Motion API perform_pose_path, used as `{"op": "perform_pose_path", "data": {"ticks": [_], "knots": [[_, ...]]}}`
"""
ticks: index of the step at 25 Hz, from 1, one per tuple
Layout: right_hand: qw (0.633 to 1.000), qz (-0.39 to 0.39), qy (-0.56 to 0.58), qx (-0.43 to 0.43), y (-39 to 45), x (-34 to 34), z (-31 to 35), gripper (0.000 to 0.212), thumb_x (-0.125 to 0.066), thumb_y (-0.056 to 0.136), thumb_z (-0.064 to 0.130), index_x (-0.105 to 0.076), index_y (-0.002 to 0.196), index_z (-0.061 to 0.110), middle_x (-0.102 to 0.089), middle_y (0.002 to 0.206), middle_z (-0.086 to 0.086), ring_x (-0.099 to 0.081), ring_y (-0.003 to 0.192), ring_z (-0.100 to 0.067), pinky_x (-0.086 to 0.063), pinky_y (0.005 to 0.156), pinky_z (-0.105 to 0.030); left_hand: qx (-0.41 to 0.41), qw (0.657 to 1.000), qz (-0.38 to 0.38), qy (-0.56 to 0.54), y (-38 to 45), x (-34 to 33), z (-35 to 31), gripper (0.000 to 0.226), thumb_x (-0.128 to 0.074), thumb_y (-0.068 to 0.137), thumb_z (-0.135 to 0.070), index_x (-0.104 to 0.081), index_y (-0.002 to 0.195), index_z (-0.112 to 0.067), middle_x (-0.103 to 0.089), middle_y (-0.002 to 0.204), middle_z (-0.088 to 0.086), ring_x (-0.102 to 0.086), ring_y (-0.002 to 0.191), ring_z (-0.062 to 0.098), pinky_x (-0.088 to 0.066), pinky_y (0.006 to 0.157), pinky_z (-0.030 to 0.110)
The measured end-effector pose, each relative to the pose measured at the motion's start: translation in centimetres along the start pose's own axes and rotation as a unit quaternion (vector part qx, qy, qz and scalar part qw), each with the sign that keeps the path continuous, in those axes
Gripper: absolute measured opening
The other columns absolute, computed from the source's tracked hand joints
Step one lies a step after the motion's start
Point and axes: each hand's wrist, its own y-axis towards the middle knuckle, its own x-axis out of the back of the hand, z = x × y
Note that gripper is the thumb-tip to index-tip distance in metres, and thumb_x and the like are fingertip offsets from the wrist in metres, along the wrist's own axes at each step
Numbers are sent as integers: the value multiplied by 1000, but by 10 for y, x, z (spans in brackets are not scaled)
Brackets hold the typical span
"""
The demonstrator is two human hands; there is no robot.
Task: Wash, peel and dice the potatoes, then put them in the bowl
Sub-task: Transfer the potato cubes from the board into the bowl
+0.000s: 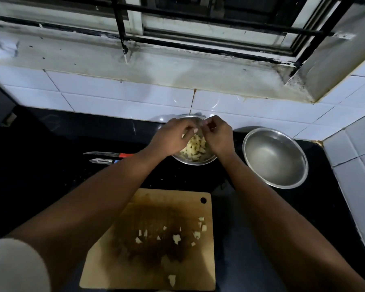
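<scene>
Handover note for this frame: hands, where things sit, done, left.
Left hand and right hand: both over the bowl, fingers curled together; whether they hold anything is unclear.
Diced potato in that bowl. Second bowl, to its right, holds liquid.
Knife and peeler lie left of the bowl.
Left: about a dozen loose pieces on the cutting board still need moving.

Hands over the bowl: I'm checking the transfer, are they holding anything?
Cannot tell: left hand and right hand curl together above the bowl, fingertips blurred.
</scene>
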Motion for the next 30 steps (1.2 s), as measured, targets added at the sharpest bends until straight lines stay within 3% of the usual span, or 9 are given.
{"op": "perform_pose_path", "data": {"ticks": [3,7,9,12,15,19,23,26,30], "knots": [[991,-36,125,27,-72,7,-2,7,-60,98,20,-61,91,19,-68,86,5,-65,80,-8,-53,71,-26,26,989,-113,-90,-65,-2,-8,27,-47,103,-36,-62,112,-15,-64,108,1,-57,100,15,-48,82,33],[987,40,153,-11,-182,3,-37,11,-52,102,23,-64,103,23,-65,97,8,-64,93,-13,-55,81,-37,177,939,-202,-213,-195,-20,-1,21,-46,104,-36,-60,102,-20,-61,90,-1,-60,82,14,-53,71,40],[992,93,80,28,-227,-10,-59,19,-50,102,29,-62,116,28,-59,118,14,-57,114,-10,-52,93,-38,197,956,-158,-149,-264,-34,10,26,-46,100,-47,-59,115,-30,-61,111,-6,-59,106,12,-52,89,44],[988,132,-2,83,-268,-32,-71,34,-51,101,34,-58,133,26,-44,145,14,-31,143,-7,-35,115,-37,142,987,-41,-68,-314,-50,11,58,-47,95,-61,-41,146,-36,-33,154,-22,-21,148,4,-17,122,37],[982,151,-24,115,-282,-39,-65,37,-53,101,33,-57,137,24,-41,150,11,-25,147,-12,-27,119,-42,39,997,63,-7,-324,-63,-10,82,-43,92,-74,-20,158,-30,-10,164,-19,-1,153,8,1,125,36],[963,193,-25,184,-290,-37,-65,43,-59,97,29,-56,139,19,-43,150,8,-27,147,-13,-25,121,-41,14,994,103,26,-332,-86,-26,102,-44,83,-85,-21,158,-21,-10,166,-6,-3,154,14,-4,124,39],[971,153,-60,172,-293,-43,-72,37,-60,95,27,-62,131,20,-52,141,8,-35,140,-5,-37,114,-37,24,998,55,24,-329,-96,-24,74,-47,92,-70,-41,148,-23,-33,157,-6,-26,147,15,-22,120,35],[975,125,-55,174,-287,-45,-71,22,-58,96,27,-70,113,21,-61,124,10,-46,125,-2,-45,104,-33,-12,998,-17,57,-316,-91,-14,40,-50,98,-49,-58,127,-23,-55,130,-4,-53,120,18,-38,101,29],[956,129,-152,214,-276,-38,-67,20,-51,99,34,-67,104,23,-58,108,8,-50,101,-14,-44,89,-37,-79,987,-12,142,-296,-82,1,29,-49,99,-42,-61,118,-22,-59,116,-1,-55,100,22,-39,86,32]]}}
